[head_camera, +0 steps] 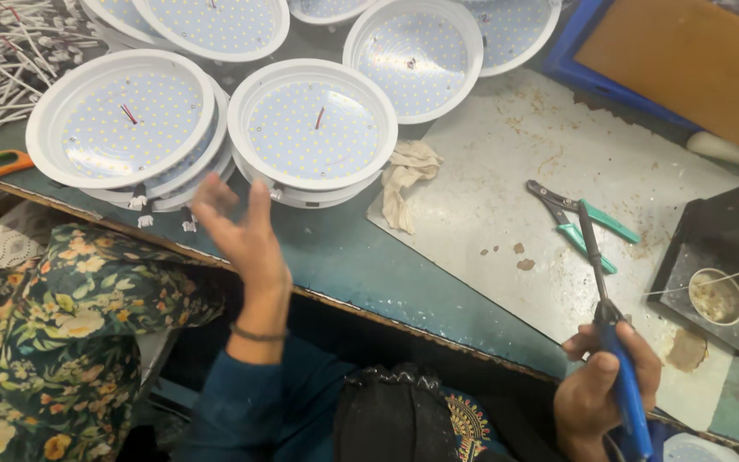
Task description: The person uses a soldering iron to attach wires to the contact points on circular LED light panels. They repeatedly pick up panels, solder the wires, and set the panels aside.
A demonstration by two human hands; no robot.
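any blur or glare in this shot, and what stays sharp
Head view: the left hand is smeared by motion blur; the right hand holding the blue-handled tool is sharper; soft sheen on the metal sheet; round LED panels are evenly lit and crisp.

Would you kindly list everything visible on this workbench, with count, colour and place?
Round light panels: at least six, white rims with dotted faces, stacked along the far left and middle of the bench.
Wire pieces: many, white, heaped at the far left corner.
Cloth rag: one, off-white, beside the nearest panels.
Metal sheet: one, grey and stained, on the right of the bench.
Cutters: one, green handles, on the sheet.
Small tin: one, round, on a dark tray at right.
Crate: one, blue, far right.
Soldering iron: one, blue handle.
Left hand: open, raised near the front panels.
Right hand: gripping the soldering iron.
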